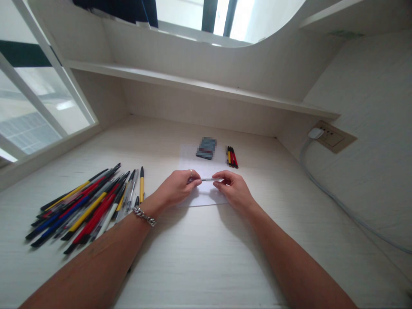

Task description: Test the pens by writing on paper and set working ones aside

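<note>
You're pinching a clear pen [210,179] with both hands, over the sheet of paper [189,161] — left hand [175,188] gripping one end, right hand [234,190] the other, fingers closed on the barrel. Left of the sheet, a loose pile of pens [80,208]. Just right of the sheet's far corner, three yellow-and-red pens [231,157] — and a pixelated object [206,148] lies on its far edge.

Left hand [176,189], right hand [234,191], close together, fingertips [196,175] pinching inward, both forearms [86,266] reaching forward
</note>
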`<action>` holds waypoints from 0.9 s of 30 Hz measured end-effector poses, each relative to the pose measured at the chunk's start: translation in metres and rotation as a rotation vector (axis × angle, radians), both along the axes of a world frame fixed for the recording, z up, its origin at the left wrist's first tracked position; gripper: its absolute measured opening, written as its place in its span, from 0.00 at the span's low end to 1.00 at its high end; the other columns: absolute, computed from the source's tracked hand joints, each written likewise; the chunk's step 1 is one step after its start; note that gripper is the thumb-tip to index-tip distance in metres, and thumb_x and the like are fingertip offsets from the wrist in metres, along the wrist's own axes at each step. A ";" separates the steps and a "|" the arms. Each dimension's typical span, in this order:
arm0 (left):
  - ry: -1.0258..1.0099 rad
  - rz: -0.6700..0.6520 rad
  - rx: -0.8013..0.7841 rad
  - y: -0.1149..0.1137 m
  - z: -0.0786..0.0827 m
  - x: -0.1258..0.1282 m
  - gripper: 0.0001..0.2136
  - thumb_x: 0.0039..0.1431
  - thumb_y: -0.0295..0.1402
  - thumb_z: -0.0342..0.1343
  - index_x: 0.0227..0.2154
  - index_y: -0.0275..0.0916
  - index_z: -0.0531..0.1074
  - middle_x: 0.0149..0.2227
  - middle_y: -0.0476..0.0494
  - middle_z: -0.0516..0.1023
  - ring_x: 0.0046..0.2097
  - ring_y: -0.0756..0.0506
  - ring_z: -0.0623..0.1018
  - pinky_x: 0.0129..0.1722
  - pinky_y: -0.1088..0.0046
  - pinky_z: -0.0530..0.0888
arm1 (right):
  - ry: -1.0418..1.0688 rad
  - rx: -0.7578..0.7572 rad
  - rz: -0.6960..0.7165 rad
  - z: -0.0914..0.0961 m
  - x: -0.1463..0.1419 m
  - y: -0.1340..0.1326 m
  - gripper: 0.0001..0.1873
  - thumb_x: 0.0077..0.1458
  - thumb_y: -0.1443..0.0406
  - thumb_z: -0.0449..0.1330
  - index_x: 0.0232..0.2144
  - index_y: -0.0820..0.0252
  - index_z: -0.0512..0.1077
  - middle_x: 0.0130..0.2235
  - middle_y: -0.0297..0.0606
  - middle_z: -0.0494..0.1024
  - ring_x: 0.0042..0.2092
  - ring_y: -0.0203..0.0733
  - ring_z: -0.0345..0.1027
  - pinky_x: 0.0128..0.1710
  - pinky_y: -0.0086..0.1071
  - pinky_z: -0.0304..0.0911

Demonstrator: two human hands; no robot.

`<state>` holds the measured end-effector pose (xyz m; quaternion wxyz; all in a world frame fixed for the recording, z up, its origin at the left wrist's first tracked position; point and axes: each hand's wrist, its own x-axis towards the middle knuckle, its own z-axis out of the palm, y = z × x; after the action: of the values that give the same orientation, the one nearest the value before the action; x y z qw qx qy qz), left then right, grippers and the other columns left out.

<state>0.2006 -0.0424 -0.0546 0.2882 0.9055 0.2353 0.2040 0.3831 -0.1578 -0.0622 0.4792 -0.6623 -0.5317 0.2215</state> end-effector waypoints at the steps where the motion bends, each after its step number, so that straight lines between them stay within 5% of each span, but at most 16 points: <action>1: 0.000 0.004 0.000 0.000 0.000 0.000 0.11 0.61 0.37 0.51 0.36 0.40 0.76 0.33 0.45 0.80 0.34 0.46 0.76 0.34 0.71 0.68 | 0.011 -0.004 -0.003 0.000 0.001 0.000 0.15 0.48 0.60 0.65 0.40 0.58 0.76 0.36 0.38 0.78 0.32 0.37 0.67 0.31 0.30 0.61; 4: -0.013 0.008 -0.003 0.000 0.000 0.000 0.10 0.60 0.37 0.53 0.37 0.39 0.76 0.34 0.44 0.80 0.34 0.46 0.76 0.34 0.71 0.68 | 0.044 -0.036 -0.017 -0.001 0.002 0.001 0.18 0.52 0.55 0.62 0.42 0.59 0.76 0.34 0.38 0.78 0.29 0.36 0.66 0.29 0.30 0.60; 8: -0.012 0.017 0.005 -0.001 0.000 0.000 0.08 0.59 0.36 0.54 0.37 0.40 0.75 0.33 0.45 0.80 0.34 0.46 0.76 0.33 0.72 0.68 | -0.016 -0.072 0.002 0.000 0.000 0.001 0.17 0.58 0.54 0.55 0.28 0.60 0.76 0.27 0.36 0.76 0.27 0.36 0.64 0.27 0.29 0.57; 16: 0.011 -0.056 0.043 -0.001 -0.003 0.000 0.16 0.62 0.29 0.49 0.50 0.43 0.73 0.42 0.42 0.81 0.40 0.45 0.78 0.40 0.70 0.72 | -0.066 0.014 -0.051 0.004 0.000 -0.001 0.08 0.50 0.62 0.63 0.34 0.58 0.78 0.32 0.36 0.78 0.31 0.38 0.66 0.33 0.32 0.60; 21: 0.001 -0.076 0.045 0.001 -0.006 0.001 0.17 0.61 0.27 0.48 0.49 0.44 0.74 0.47 0.43 0.80 0.46 0.45 0.77 0.46 0.69 0.71 | -0.043 0.032 -0.079 0.001 0.006 -0.001 0.10 0.49 0.61 0.63 0.35 0.57 0.78 0.32 0.36 0.78 0.31 0.38 0.66 0.33 0.32 0.60; 27: 0.034 -0.028 0.050 0.004 -0.003 -0.002 0.14 0.61 0.28 0.47 0.45 0.43 0.75 0.42 0.43 0.80 0.40 0.46 0.77 0.40 0.72 0.71 | -0.052 0.034 -0.097 0.001 0.017 -0.002 0.11 0.49 0.60 0.64 0.35 0.58 0.79 0.33 0.37 0.79 0.32 0.38 0.67 0.35 0.32 0.61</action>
<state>0.1988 -0.0381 -0.0580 0.2640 0.9190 0.2224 0.1906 0.3999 -0.1599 -0.0614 0.4865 -0.6848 -0.5147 0.1716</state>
